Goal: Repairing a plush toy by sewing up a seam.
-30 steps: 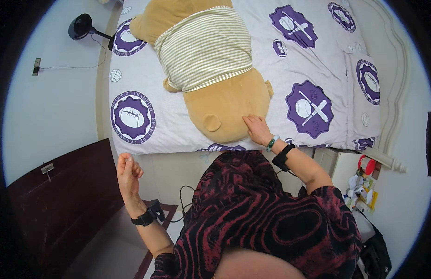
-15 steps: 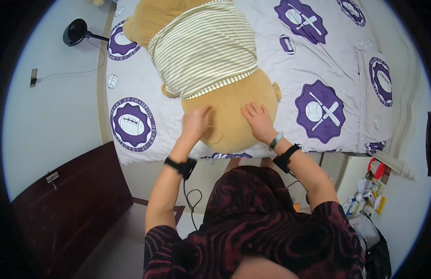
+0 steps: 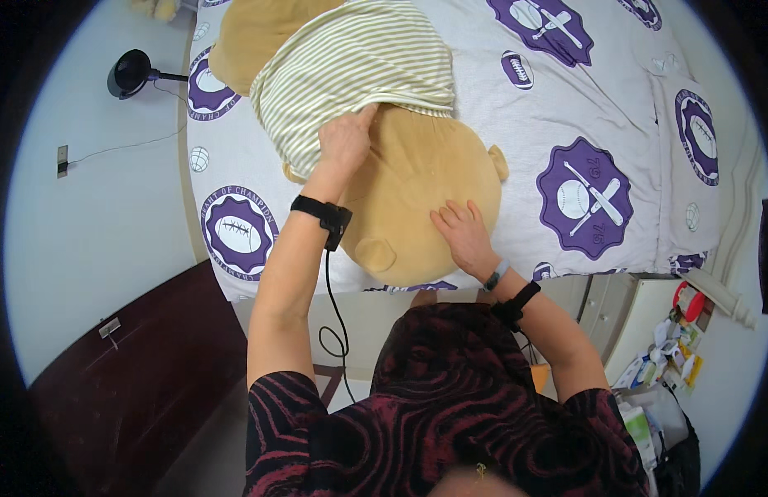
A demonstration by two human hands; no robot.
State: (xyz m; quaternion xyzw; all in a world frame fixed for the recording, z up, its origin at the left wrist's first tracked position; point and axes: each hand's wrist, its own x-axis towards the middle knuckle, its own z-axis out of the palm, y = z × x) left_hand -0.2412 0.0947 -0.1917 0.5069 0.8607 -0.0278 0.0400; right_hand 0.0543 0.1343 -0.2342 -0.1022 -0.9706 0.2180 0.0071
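A big tan plush toy (image 3: pixel 425 182) lies on the bed with its round, small-eared head toward me. Its body wears a green-and-white striped shirt (image 3: pixel 351 62). My left hand (image 3: pixel 345 142) is at the shirt's near hem, fingers curled with the index finger along the edge, and the hem is bunched there. The fingertips are partly hidden. On the right side of the plush head rests my right hand (image 3: pixel 467 238), fingers spread and holding nothing. Both wrists carry black straps.
The bed has a pale sheet (image 3: pixel 483 124) with purple sports badges. A dark headboard-like panel (image 3: pixel 144 381) stands at lower left. At far left is a black lamp (image 3: pixel 130 73) with a cord. A white cabinet (image 3: pixel 620 319) and small packages (image 3: pixel 666 352) are at right.
My left hand has moved from the plush head up to the shirt hem, which is now bunched and raised there. My right hand stays on the head, slightly lower in view.
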